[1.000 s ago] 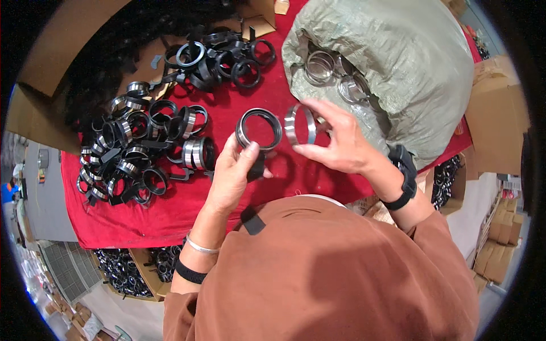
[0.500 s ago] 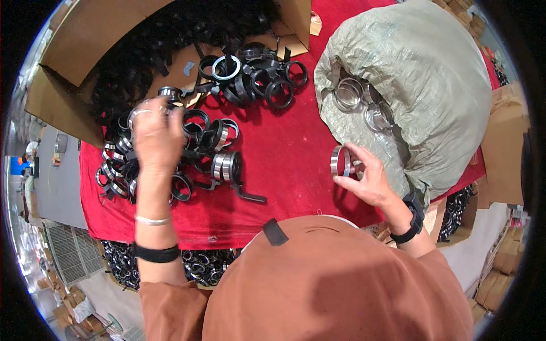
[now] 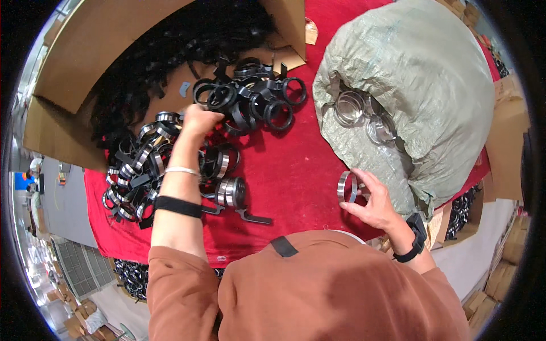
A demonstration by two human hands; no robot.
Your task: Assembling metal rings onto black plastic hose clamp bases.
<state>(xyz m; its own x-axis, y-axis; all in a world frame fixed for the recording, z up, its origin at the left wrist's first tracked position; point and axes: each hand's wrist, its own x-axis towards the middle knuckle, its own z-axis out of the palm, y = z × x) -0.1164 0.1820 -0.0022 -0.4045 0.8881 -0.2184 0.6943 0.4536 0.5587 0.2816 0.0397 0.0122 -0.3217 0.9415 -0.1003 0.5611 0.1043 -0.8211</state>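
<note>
A shiny metal ring (image 3: 347, 187) stands on edge between the thumb and fingers of my right hand (image 3: 372, 204), just above the red cloth. My left hand (image 3: 202, 120) is at the near left edge of a heap of black rings with handles (image 3: 278, 115). Its fingers curl downward and their tips are hidden, so what they grip cannot be made out. Below and left of that hand lies a pile of black clamp-like rings with metal bands (image 3: 139, 165). A banded stack (image 3: 229, 192) sits at the pile's right side, with a black handle (image 3: 254, 218) beside it.
An open cardboard box (image 3: 62, 125) full of black parts stands at the far left. On the right, a bulky grey-green woven sack (image 3: 421, 74) gapes, showing several metal rings (image 3: 350, 108). Red cloth (image 3: 290, 187) covers the table. More black rings (image 3: 132, 277) lie below its front edge.
My left hand has moved right, from the banded pile to the black rings. The light-rimmed ring on top of that heap no longer shows. My right hand still holds its metal ring.
</note>
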